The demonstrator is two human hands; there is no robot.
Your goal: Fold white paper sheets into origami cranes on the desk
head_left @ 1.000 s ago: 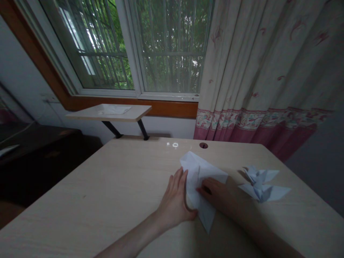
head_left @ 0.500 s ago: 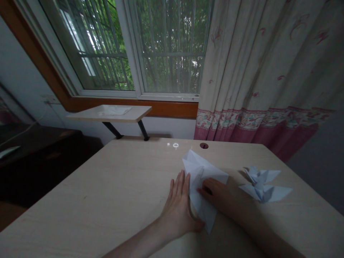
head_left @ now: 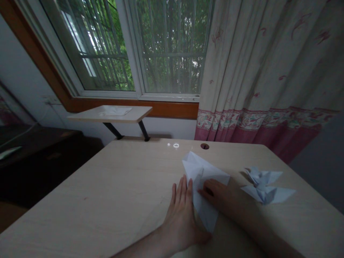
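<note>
A partly folded sheet of white paper [head_left: 202, 172] lies on the light wooden desk [head_left: 113, 193], right of centre. My left hand [head_left: 183, 211] lies flat with fingers stretched out, its edge pressed along the sheet's left fold. My right hand [head_left: 219, 195] rests on the sheet from the right, fingers together and pressing down on the paper's middle. The near tip of the sheet points toward me between both hands.
A finished folded paper figure [head_left: 264, 186] sits on the desk to the right. A cable hole [head_left: 204, 146] is at the desk's far edge. A small shelf [head_left: 110, 114] stands under the window, a curtain [head_left: 263, 79] hangs right, dark furniture [head_left: 32, 157] is left.
My left hand has slid toward me and rightward along the paper's left edge. The right hand has stayed pressed on the sheet.
</note>
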